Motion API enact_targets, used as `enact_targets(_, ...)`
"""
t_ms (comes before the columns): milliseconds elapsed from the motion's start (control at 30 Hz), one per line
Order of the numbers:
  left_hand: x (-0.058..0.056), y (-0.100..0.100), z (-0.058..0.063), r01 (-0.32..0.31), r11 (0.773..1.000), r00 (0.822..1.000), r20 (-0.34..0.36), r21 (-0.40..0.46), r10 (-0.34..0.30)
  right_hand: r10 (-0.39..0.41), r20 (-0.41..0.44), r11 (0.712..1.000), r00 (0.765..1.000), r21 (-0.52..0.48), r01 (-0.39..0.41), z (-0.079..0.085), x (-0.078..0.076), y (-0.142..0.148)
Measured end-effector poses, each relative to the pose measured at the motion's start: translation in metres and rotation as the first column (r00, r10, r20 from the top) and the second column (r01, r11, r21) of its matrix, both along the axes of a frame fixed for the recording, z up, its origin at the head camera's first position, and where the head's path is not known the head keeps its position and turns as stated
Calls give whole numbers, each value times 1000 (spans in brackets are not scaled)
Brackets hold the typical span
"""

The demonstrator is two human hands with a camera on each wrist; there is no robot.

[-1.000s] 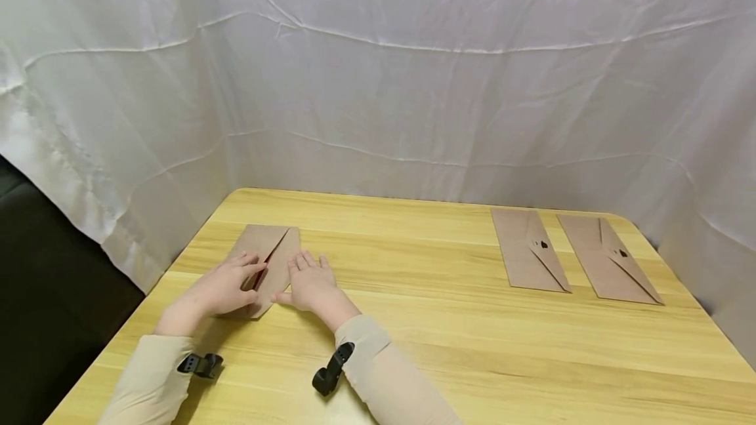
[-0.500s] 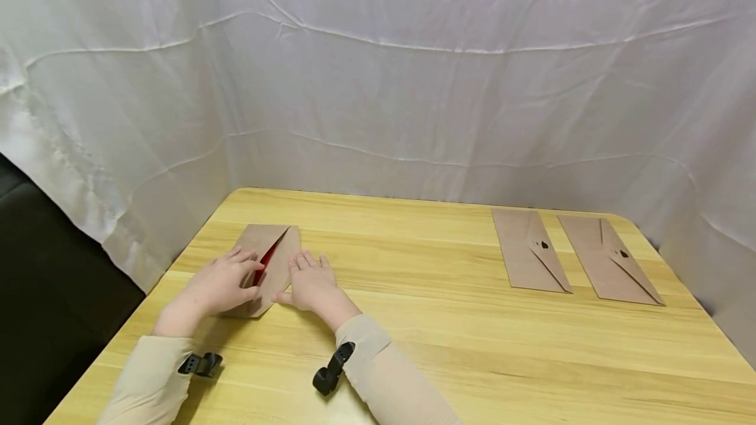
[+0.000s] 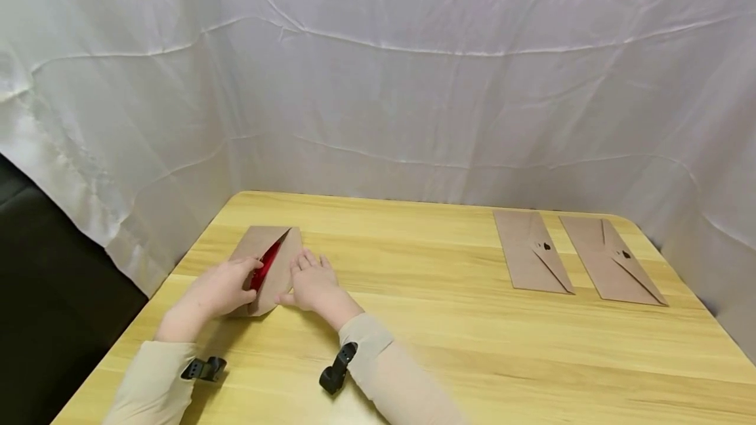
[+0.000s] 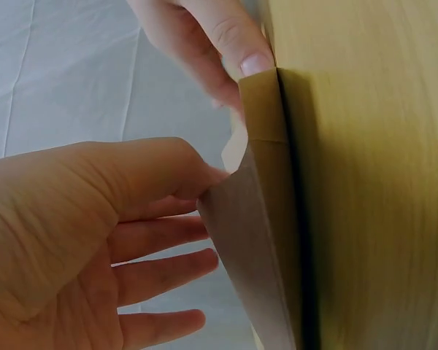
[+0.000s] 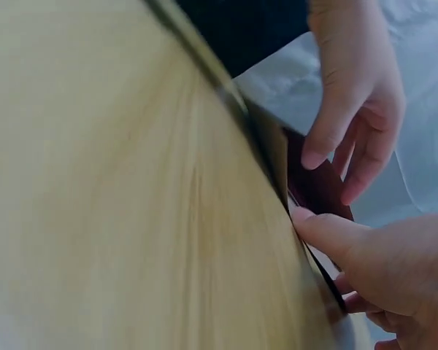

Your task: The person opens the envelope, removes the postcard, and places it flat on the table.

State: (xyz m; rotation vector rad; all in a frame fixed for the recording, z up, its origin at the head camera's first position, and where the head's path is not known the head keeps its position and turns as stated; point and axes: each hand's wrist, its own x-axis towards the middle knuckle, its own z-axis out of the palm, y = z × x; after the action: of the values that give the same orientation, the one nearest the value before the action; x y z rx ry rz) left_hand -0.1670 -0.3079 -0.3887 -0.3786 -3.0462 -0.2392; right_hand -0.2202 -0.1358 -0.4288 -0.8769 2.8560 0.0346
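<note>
A brown paper envelope (image 3: 256, 241) lies at the left of the table, its mouth parted and a red strip (image 3: 269, 265) showing inside. At that opening, my left hand (image 3: 221, 288) pinches the paper edge between thumb and index finger. In the left wrist view its other fingers (image 4: 168, 281) stretch out loose behind the lifted brown paper (image 4: 241, 240). My right hand (image 3: 314, 284) rests with fairly straight fingers on the right side of the envelope. From the right wrist, the red looks dark (image 5: 323, 191) beside the left thumb.
Two closed brown envelopes, one (image 3: 531, 254) beside the other (image 3: 611, 261), lie at the right back, each with a small black mark. The wooden table (image 3: 425, 340) is bordered by white cloth (image 3: 378, 103). A black surface (image 3: 53, 307) shows at the left.
The envelope's opening has widened, and far more red shows inside. My left fingers have drawn in at the edge. My right hand has stayed on the envelope.
</note>
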Motion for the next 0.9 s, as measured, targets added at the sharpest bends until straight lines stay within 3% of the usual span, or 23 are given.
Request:
enact_targets(200,-2,6,-2,21,1000,1000,23,15,-21,153,-121,988,981,43,-149,1,-10,4)
enact_targets(300,-3,5,-3,35,999,999,-2,-7,-35,259,-172,964,950,-11,-264,4,-19,8)
enact_targets(400,-4,4,-4,33,999,999,-9,-15,-34,321,-159,939,934,-76,-335,6,-27,10)
enact_targets(600,-6,3,-6,6,1000,999,38,-18,-5,308,-41,938,951,-156,-310,8,-36,11)
enact_targets(900,-3,1,-10,-33,999,992,123,-20,35,320,-106,933,942,-137,-332,2,-39,11)
